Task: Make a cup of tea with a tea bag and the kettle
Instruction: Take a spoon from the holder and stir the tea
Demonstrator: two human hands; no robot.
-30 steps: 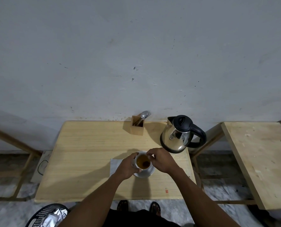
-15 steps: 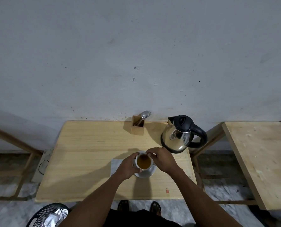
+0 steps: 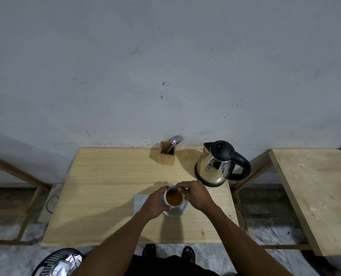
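A white cup (image 3: 173,197) full of brown tea stands on a white saucer (image 3: 182,210) near the middle of the wooden table (image 3: 106,186). A darker patch shows in the tea at its far left side. My left hand (image 3: 153,204) is wrapped around the cup's left side. My right hand (image 3: 195,194) is at the cup's far right rim, thumb and forefinger pinched together as on a tea bag string too thin to make out. The steel kettle (image 3: 215,166) with black lid and handle stands just behind my right hand.
A wooden holder (image 3: 167,155) with a spoon (image 3: 175,140) and a fork stands at the wall. A pale napkin (image 3: 139,202) lies under my left hand. A second wooden table (image 3: 315,196) is to the right. A black basket (image 3: 54,261) with foil wrappers sits on the floor, lower left.
Both hands stay on the cup. The dark spot seen in the middle of the tea has gone; a darker patch now shows at the far left side.
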